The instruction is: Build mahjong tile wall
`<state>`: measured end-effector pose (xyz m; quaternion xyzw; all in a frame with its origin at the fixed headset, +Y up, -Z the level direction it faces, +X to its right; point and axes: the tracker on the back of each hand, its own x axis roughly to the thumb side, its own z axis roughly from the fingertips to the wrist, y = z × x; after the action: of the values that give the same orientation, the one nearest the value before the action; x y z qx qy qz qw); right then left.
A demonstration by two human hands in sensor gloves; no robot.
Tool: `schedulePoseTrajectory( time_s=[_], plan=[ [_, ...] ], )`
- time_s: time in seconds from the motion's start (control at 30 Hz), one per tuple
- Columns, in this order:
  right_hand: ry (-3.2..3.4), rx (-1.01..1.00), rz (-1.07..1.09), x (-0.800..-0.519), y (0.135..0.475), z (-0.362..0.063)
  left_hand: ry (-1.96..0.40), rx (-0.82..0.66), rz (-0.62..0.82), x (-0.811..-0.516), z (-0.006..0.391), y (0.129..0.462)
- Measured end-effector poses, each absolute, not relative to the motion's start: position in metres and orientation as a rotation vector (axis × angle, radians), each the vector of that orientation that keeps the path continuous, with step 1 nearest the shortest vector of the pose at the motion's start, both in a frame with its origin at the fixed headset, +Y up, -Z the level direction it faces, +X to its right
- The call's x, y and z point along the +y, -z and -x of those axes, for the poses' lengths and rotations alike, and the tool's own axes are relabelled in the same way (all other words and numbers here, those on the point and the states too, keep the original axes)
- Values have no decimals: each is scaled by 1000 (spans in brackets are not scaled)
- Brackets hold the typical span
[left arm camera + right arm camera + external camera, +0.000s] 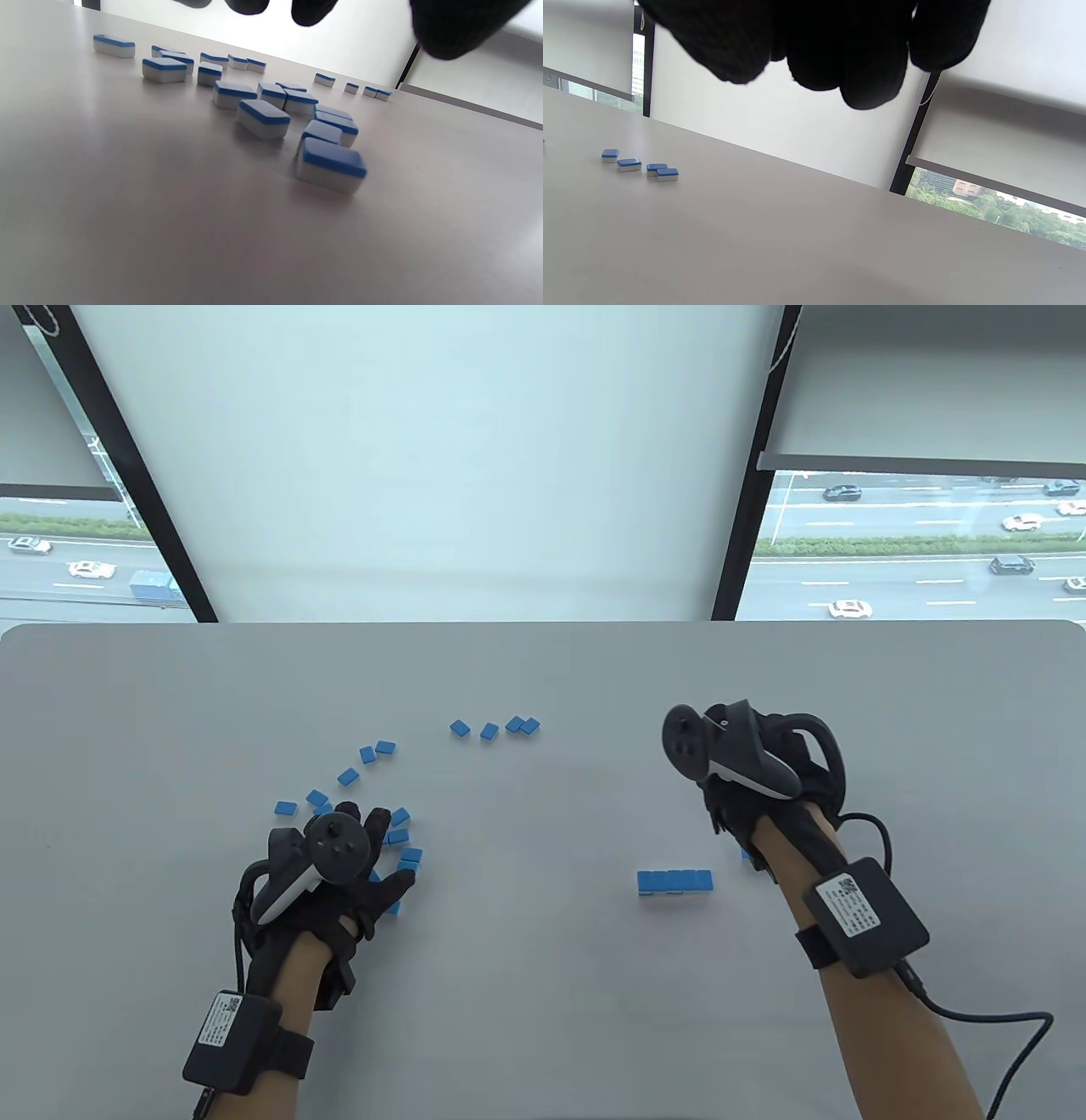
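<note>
Both hands hover empty: left hand (339, 857) spread loosely over the scattered tiles (399, 840) to gather more, right hand (738, 789) fingers loosely curled, holding nothing I can see, beside the started row (675, 881) it will extend.

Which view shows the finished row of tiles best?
Table view: the row of tiles lies whole and unobstructed, left of the right hand. The left wrist view shows only loose tiles; the right wrist view shows only four far loose ones.
</note>
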<state>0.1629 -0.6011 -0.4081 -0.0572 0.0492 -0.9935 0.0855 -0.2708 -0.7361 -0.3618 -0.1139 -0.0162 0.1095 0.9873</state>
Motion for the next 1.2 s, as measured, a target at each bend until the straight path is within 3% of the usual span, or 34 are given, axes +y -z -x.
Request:
schedulePoseTrajectory(
  time_s=[0.3,0.53,0.77,1.0,1.2],
  plan=[
    [3117,405,-125,-624,381,-245,-216,-21,242,-738,271,362],
    [3167,577,-349,-668,365,-292,-208,-14,248,-739,271,362],
    [3200,204,-338,-714,378,-298,-213,-1,262,-741,274,361],
    [3132,-95,-272,-738,389,-283,-215,-10,259,-741,273,361],
    [3117,-137,-248,-745,390,-278,-216,-12,264,-742,273,361]
  ],
)
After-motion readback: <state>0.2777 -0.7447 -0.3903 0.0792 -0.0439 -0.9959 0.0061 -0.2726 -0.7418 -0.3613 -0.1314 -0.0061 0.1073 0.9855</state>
